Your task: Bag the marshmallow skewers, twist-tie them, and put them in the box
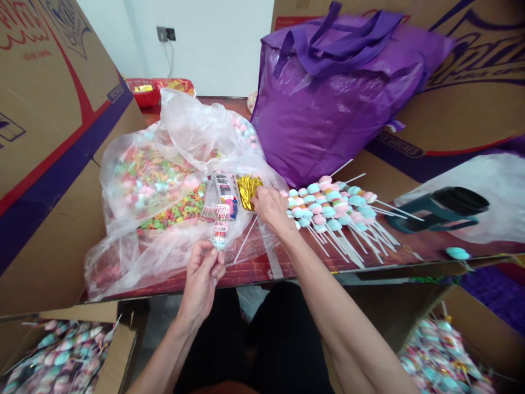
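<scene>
My left hand [204,271] is closed around the lower end of a marshmallow candy stick in a printed clear wrapper [220,227], held upright near the table's front edge. My right hand [271,207] reaches to a pile of gold twist ties [247,191]. Its fingers are bent and pressed together at the pile's right edge, and what they hold is hidden. Left of the ties lies a stack of printed clear wrappers [225,191]. To the right, a heap of unwrapped marshmallow candy sticks [328,205] lies with white sticks toward me. One loose white stick [246,239] lies below my right hand.
A large clear plastic bag [192,126] of gummy rings and marshmallows covers the left of the table. A purple tote bag [324,109] stands behind. A dark teal tumbler [438,210] lies at right. Cardboard boxes [49,137] flank the table; open boxes below hold wrapped candy sticks [61,355].
</scene>
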`<state>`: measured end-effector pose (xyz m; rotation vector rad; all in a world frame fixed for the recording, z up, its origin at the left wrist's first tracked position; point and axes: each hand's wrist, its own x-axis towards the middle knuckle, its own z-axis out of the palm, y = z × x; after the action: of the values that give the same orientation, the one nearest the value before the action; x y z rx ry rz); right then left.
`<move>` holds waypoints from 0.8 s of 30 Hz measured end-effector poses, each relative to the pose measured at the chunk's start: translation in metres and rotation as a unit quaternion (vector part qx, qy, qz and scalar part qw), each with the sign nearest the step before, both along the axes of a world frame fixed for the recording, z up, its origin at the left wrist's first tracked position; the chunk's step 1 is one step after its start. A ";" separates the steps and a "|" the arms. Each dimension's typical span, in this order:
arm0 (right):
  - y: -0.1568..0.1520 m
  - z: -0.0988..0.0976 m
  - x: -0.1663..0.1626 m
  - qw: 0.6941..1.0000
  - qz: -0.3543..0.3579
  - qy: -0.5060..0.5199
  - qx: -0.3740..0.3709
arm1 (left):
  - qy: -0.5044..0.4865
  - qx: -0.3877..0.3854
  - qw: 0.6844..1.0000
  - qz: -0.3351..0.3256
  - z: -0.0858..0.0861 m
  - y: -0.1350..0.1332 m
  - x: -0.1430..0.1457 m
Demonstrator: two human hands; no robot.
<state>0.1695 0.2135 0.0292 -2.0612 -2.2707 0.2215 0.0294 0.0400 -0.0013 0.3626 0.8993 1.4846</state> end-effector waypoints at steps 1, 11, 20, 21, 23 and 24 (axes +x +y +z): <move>0.002 -0.001 -0.002 1.000 -0.003 0.002 -0.001 | 0.000 -0.001 1.000 -0.001 0.000 0.000 0.000; 0.007 -0.005 0.003 0.998 -0.009 0.058 -0.003 | -0.002 -0.008 1.000 0.005 -0.001 0.001 -0.001; 0.008 -0.014 0.018 0.988 0.026 0.145 0.057 | -0.005 -0.002 1.000 0.012 -0.002 0.003 -0.001; 0.008 -0.014 0.019 0.987 0.023 0.147 0.060 | -0.005 -0.002 1.000 0.013 -0.002 0.003 0.000; 0.006 -0.012 0.020 0.987 0.016 0.146 0.064 | -0.005 -0.002 1.000 0.015 -0.002 0.004 0.001; 0.005 -0.010 0.020 0.987 0.012 0.144 0.065 | -0.005 -0.002 1.000 0.014 -0.002 0.004 0.001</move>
<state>0.1893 0.2185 0.0188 -1.8061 -2.0799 0.3375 0.0306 0.0439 -0.0031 0.3396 0.9026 1.5086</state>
